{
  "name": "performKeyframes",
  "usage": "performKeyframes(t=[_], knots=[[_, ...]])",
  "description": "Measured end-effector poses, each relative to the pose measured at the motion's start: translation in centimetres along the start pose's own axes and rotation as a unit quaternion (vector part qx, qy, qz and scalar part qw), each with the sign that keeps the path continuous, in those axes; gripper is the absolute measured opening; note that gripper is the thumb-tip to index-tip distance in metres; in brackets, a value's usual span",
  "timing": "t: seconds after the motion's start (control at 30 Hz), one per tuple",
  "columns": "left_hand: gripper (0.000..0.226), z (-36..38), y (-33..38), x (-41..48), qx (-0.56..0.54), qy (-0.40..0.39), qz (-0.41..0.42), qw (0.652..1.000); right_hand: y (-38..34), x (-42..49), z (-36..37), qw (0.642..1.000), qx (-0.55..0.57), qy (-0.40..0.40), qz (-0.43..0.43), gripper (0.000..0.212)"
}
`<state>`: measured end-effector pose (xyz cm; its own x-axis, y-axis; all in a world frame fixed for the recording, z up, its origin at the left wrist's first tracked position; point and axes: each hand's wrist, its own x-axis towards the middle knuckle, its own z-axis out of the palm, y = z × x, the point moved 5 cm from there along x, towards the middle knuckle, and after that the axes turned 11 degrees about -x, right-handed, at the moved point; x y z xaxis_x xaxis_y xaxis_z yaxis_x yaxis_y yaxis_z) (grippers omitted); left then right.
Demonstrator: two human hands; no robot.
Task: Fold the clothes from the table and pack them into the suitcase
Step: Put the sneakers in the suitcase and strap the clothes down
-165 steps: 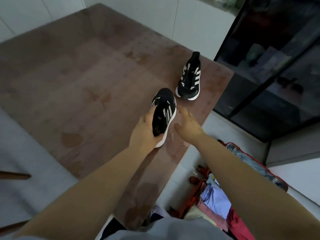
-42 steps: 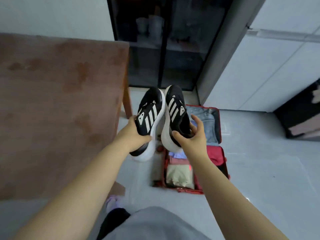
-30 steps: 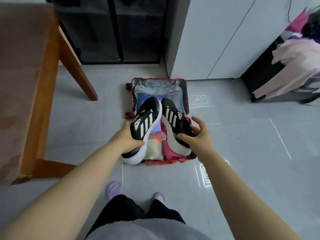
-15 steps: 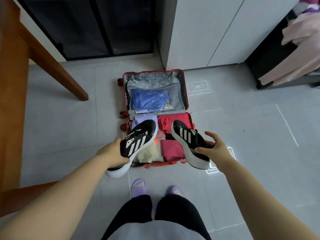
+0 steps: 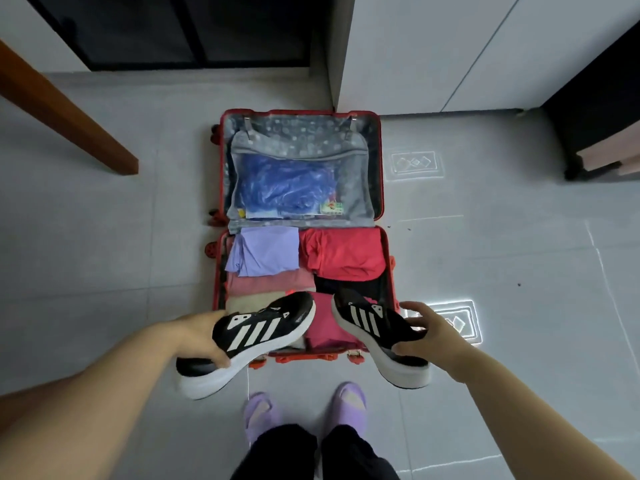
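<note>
You are gripping one black shoe with white stripes in each hand, both held in the air above the near edge of the open suitcase (image 5: 387,188). Your left hand (image 5: 197,336) is curling round the heel end of the left-hand shoe (image 5: 256,336), thumb lying along its side, and the toe is pointing up and right over the near left corner of the case. Your right hand (image 5: 429,336) is closing round the heel of the right-hand shoe (image 5: 374,327), fingers spread over the top, toe aiming up and left over the near right corner. The two toes are sitting near each other without touching.

The suitcase is lying flat on the grey floor (image 5: 104,237) with both halves showing. The far half is carrying a blue bundle (image 5: 291,185) behind a mesh cover. In the near half, folded clothes are filling the space: a purple top (image 5: 265,252) in the far left corner, a red garment (image 5: 341,252) in the far right corner, a pale pink piece (image 5: 270,284) just below the purple, a black piece (image 5: 349,287) below the red, and a bright pink piece (image 5: 325,327) at the near edge between the shoes (partly hidden by them).

Your purple slippers (image 5: 259,414) are standing just short of the case's near edge. A wooden table leg (image 5: 69,116) is slanting across the far left.
</note>
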<state>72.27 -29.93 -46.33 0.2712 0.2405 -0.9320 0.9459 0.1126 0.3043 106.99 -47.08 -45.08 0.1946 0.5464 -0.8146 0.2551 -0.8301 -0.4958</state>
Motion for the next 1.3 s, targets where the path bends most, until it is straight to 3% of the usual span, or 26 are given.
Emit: performKeyframes(t=[0.1, 0.3, 0.53, 0.6, 0.67, 0.77, 0.83, 0.93, 1.0, 1.07, 1.2, 1.3], knots=[[0.077, -0.2, -0.6, 7.9, -0.012, -0.042, 0.005, 0.999, 4.2, 6.7, 0.9, 0.998, -0.026, -0.05, 0.007, 0.072], [0.045, -0.3, -2.8, 21.6, 0.03, -0.106, 0.004, 0.994, 9.4, 19.1, 3.4, 0.988, -0.004, -0.154, -0.004, 0.087], [0.053, 0.7, -5.2, 31.5, 0.053, -0.267, -0.012, 0.962, 13.2, 29.7, 6.7, 0.948, 0.039, -0.316, -0.011, 0.082], [0.044, 1.6, -5.2, 32.9, 0.073, -0.3, -0.017, 0.951, 14.5, 31.2, 7.7, 0.946, 0.036, -0.323, -0.008, 0.081], [0.036, 2.9, -4.8, 33.7, 0.082, -0.303, -0.023, 0.949, 15.5, 31.8, 8.2, 0.964, 0.042, -0.263, -0.01, 0.075], [0.042, 4.6, -4.5, 33.7, 0.104, -0.24, 0.0, 0.965, 16.3, 30.8, 7.5, 0.996, -0.017, -0.052, -0.064, 0.061], [0.058, 4.8, -4.8, 32.9, 0.097, -0.167, 0.05, 0.98, 16.4, 29.1, 7.7, 0.985, -0.108, 0.082, -0.108, 0.057], [0.087, 4.5, -5.6, 30.8, 0.138, -0.041, 0.13, 0.981, 16.9, 27.7, 9.9, 0.947, -0.237, 0.14, -0.164, 0.056], [0.088, 5.6, -5.6, 29.2, 0.257, 0.058, 0.222, 0.939, 17.6, 27.7, 11.1, 0.938, -0.284, 0.122, -0.155, 0.055], [0.072, 7.7, -5.2, 28.0, 0.353, 0.162, 0.354, 0.851, 17.9, 27.8, 11.4, 0.935, -0.3, 0.112, -0.151, 0.056], [0.08, 9.7, -5.9, 29.3, 0.469, 0.191, 0.386, 0.771, 18.9, 27.7, 11.9, 0.912, -0.375, 0.106, -0.131, 0.076], [0.076, 9.6, -6.5, 30.6, 0.486, 0.224, 0.413, 0.737, 19.3, 28.1, 12.8, 0.836, -0.508, 0.167, -0.12, 0.09]])
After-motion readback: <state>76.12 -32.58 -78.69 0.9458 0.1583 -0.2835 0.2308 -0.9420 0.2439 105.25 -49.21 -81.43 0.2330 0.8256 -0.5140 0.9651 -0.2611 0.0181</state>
